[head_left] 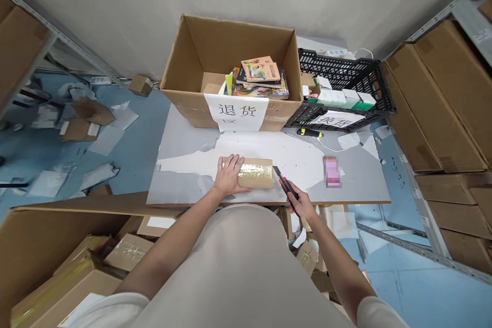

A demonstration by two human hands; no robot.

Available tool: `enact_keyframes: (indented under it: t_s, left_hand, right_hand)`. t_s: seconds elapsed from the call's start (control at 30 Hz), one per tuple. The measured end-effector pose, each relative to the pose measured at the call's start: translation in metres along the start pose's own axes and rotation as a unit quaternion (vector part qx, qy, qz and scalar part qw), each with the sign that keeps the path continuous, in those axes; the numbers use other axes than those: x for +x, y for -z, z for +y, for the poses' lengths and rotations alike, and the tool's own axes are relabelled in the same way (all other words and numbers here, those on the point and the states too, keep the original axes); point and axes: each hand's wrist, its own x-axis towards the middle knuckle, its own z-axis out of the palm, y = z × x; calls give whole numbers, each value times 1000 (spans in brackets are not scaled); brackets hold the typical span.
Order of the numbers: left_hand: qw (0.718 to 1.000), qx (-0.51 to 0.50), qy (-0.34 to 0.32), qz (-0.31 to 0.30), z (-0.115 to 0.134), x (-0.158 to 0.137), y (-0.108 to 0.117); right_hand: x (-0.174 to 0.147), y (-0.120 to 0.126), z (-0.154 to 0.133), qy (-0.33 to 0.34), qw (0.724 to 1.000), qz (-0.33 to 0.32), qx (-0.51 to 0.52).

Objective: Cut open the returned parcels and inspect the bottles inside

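A small cardboard box [257,174] with shiny tape across its top lies near the front of the worktable [180,148]. My left hand [230,176] rests flat on the box's left end, fingers stretched over its top and the thumb along the near side. In my right hand [302,202] is a black and red utility knife [286,184], its fingers wrapped round the handle. The knife points up and left, its tip close to the box's right end; whether it touches the cardboard I cannot tell.
Behind stands a large open carton [180,77] holding books [261,74]. Right of it, a black plastic crate [346,69] holds small white and green boxes. A yellow and black tool [309,132] and a blurred pink item [332,171] lie on the table. Parcels fill a carton [34,236] at lower left.
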Motion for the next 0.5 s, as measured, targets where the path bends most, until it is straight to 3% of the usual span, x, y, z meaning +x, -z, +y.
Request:
enact_keyframes:
  t_s: [0.27, 0.5]
  left_hand:
    - [1000, 3, 9, 3, -2, 4, -3]
    - [1000, -17, 4, 16, -3, 3, -5]
  right_hand:
    - [-8, 25, 10, 4, 997, -38, -67]
    - [-20, 25, 16, -18, 994, -66, -80]
